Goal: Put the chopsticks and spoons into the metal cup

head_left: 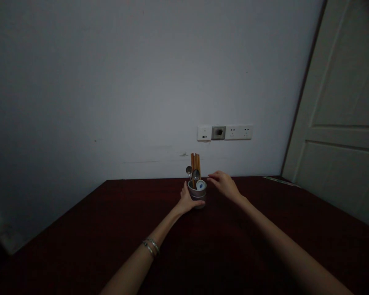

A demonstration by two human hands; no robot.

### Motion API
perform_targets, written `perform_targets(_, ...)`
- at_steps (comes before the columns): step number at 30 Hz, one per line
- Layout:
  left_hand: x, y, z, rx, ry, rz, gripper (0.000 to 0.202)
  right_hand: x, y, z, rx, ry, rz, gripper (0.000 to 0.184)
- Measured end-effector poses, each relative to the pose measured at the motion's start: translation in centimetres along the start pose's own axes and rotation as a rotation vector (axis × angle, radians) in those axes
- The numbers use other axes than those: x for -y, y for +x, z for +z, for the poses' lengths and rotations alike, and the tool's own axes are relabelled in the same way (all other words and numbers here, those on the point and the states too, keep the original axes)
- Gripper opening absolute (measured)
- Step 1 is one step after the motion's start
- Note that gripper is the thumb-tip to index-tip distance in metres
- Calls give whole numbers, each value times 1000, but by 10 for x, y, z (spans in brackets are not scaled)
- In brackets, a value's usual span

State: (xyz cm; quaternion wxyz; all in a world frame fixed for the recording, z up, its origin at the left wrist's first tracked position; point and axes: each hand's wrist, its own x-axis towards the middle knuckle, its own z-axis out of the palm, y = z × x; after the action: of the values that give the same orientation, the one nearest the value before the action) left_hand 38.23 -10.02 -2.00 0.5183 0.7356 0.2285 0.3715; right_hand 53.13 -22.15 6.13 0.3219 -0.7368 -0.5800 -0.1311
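Note:
A grey utensil holder (pixel 197 196) stands upright on the dark red table. My left hand (pixel 189 200) is wrapped around its left and near side, with the thumb across the front. Wooden chopsticks (pixel 195 163) rise from the holder. Two metal spoons, a smaller one (pixel 189 169) at the left and a larger one (pixel 196 175) in front of the chopsticks, stick up bowl first. A white ceramic spoon (pixel 201 185) with a blue mark leans at the right of the rim. My right hand (pixel 224 184) hovers just right of it, thumb and forefinger slightly apart, with nothing visible between them.
The dark red tabletop (pixel 110 229) runs back to a pale wall (pixel 141 102). Wall sockets (pixel 238 132) sit above its far edge. A panelled door (pixel 341 123) stands at the right. A thin flat strip (pixel 281 181) lies at the far right edge. The room is dim.

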Motion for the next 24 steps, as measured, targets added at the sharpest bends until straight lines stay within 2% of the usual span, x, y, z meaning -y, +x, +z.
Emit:
perform_targets(4, -3, -5, -19, 73, 160, -137, 130, -20, -20, 0, 1, -5, 86, 30)
perform_targets(7, -1, -11, -32, 102, 218, -170, 128, -33, -41, -1, 52, -31, 145, 33)
perform_targets(10, 3, -21, -42, 59, 260, -180, 121, -43, -63, 0, 100, -63, 193, 36)
perform_targets(14, 6, -34, -55, 1, 322, -233, 108, -51, -91, 3, 172, -84, 187, 43)
perform_targets(19, 7, -52, -71, -36, 490, -193, 89, -51, -118, 5, 248, -102, 215, 53)
perform_targets(24, 18, -70, -77, -45, 676, -125, 71, -45, -136, 5, 283, -147, 217, 55)
